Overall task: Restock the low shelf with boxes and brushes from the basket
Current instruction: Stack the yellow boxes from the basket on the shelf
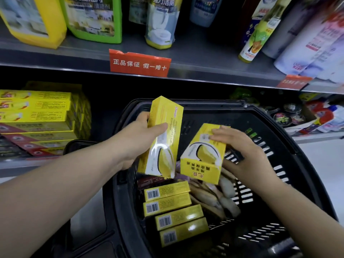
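Your left hand (143, 135) grips one yellow box (161, 138); your right hand (240, 146) seemingly clasps another box (203, 155) above the basket (279, 164).

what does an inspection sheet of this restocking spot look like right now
surface: low shelf, partly stocked with stacked yellow boxes at left
job's things: black basket holds four barcoded yellow boxes and brushes
clutter: mixed packets and tins on the low shelf at right
hands: left hand holds one yellow box; right hand grips another box above the basket
cables: nothing seen
surroundings: upper shelf of cleaner bottles, red label
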Demonstrator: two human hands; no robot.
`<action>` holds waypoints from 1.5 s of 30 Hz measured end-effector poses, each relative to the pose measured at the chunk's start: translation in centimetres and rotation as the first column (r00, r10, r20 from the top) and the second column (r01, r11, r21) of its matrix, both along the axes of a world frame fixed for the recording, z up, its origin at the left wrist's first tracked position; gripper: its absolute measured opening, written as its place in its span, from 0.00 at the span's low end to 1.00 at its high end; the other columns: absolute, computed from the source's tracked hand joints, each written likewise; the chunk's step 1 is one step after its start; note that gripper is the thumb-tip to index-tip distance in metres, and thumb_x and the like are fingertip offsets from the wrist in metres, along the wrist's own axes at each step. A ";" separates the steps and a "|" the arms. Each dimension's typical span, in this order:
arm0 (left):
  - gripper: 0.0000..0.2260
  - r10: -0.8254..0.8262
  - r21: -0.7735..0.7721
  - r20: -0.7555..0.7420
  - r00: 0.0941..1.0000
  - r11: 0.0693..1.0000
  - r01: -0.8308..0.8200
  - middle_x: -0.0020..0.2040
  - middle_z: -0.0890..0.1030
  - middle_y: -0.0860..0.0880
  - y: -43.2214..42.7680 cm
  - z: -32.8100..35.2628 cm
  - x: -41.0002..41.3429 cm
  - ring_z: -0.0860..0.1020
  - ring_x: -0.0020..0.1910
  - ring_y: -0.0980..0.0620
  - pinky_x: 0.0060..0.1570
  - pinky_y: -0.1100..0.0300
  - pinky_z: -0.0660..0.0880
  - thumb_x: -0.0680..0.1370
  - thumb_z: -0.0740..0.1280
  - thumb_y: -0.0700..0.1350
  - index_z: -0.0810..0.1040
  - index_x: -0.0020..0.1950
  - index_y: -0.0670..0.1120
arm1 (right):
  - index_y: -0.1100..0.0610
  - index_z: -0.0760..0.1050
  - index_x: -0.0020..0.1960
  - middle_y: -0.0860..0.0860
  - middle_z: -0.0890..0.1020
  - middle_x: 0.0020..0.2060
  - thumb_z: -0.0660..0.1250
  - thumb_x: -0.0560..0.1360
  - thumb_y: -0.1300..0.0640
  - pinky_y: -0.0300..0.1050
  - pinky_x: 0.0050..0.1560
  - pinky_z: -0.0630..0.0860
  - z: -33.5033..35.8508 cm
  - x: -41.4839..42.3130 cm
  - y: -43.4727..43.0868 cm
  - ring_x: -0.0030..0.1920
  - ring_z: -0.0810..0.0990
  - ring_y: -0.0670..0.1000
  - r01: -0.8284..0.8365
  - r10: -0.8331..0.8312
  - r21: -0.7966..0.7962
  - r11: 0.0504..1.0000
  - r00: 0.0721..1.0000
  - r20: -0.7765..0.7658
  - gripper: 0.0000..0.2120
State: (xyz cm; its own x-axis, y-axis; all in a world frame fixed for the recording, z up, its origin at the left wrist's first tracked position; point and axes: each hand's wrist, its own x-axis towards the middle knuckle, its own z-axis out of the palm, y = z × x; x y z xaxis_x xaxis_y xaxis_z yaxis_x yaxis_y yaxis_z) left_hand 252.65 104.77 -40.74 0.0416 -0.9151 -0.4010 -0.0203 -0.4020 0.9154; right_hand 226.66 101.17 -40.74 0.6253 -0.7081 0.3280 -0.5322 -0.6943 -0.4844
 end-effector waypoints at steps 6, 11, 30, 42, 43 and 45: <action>0.17 0.033 0.145 -0.280 0.959 0.989 0.008 0.50 0.84 0.46 1.0 -0.3 -2.3 0.82 0.46 0.48 0.49 0.54 0.78 0.79 0.61 0.53 0.72 0.65 0.46 | 0.53 0.72 0.63 0.56 0.68 0.63 0.70 0.73 0.61 0.57 0.60 0.74 -0.7 2.9 1.6 0.61 0.74 0.63 -0.082 0.120 -0.341 0.937 0.989 0.091 0.20; 0.27 -0.105 0.187 -0.384 0.917 0.964 0.189 0.47 0.86 0.47 1.5 -0.1 -2.5 0.84 0.44 0.48 0.43 0.55 0.79 0.62 0.67 0.67 0.83 0.50 0.50 | 0.54 0.71 0.63 0.56 0.66 0.62 0.71 0.71 0.67 0.51 0.61 0.75 -1.6 4.1 2.5 0.62 0.73 0.58 -0.037 0.089 -0.344 0.938 0.986 0.138 0.24; 0.39 0.089 0.048 -0.094 0.992 0.995 -0.084 0.47 0.85 0.53 1.7 1.5 2.7 0.84 0.46 0.51 0.53 0.48 0.78 0.58 0.74 0.66 0.69 0.64 0.53 | 0.60 0.63 0.71 0.61 0.72 0.64 0.71 0.72 0.53 0.51 0.56 0.70 -13.8 7.6 1.3 0.61 0.73 0.62 0.049 0.437 0.501 0.864 0.422 -0.794 0.31; 0.39 0.190 0.109 -0.140 0.972 0.978 -0.175 0.50 0.84 0.49 2.4 2.1 3.8 0.84 0.48 0.47 0.54 0.47 0.77 0.60 0.73 0.65 0.70 0.65 0.50 | 0.52 0.75 0.60 0.41 0.74 0.49 0.74 0.66 0.60 0.32 0.52 0.72 0.9 3.5 1.1 0.51 0.74 0.36 0.194 -0.201 -0.134 0.972 0.979 -0.036 0.23; 0.41 0.189 0.126 -0.152 0.970 0.977 -0.171 0.52 0.84 0.49 2.6 2.3 3.9 0.83 0.50 0.47 0.56 0.47 0.77 0.59 0.74 0.66 0.70 0.66 0.49 | 0.52 0.74 0.61 0.42 0.75 0.52 0.73 0.66 0.62 0.29 0.56 0.69 2.4 3.7 1.5 0.55 0.73 0.35 0.174 -0.166 -0.213 0.962 0.985 0.055 0.24; 0.39 0.198 0.165 -0.181 0.963 0.972 -0.168 0.54 0.83 0.48 3.1 2.6 4.0 0.82 0.52 0.45 0.58 0.47 0.75 0.59 0.73 0.68 0.74 0.65 0.49 | 0.53 0.73 0.62 0.46 0.74 0.56 0.73 0.66 0.64 0.32 0.60 0.68 4.2 5.2 2.2 0.60 0.72 0.39 0.093 -0.048 -0.323 0.942 0.989 0.142 0.26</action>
State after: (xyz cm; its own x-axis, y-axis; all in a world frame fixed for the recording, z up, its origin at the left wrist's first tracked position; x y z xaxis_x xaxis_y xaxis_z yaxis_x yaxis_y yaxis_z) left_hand 256.70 107.92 -38.18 0.1105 -0.8297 -0.5471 0.2393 -0.5121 0.8249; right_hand 231.85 103.40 -36.55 0.5138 -0.5879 0.6249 -0.5332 -0.7894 -0.3043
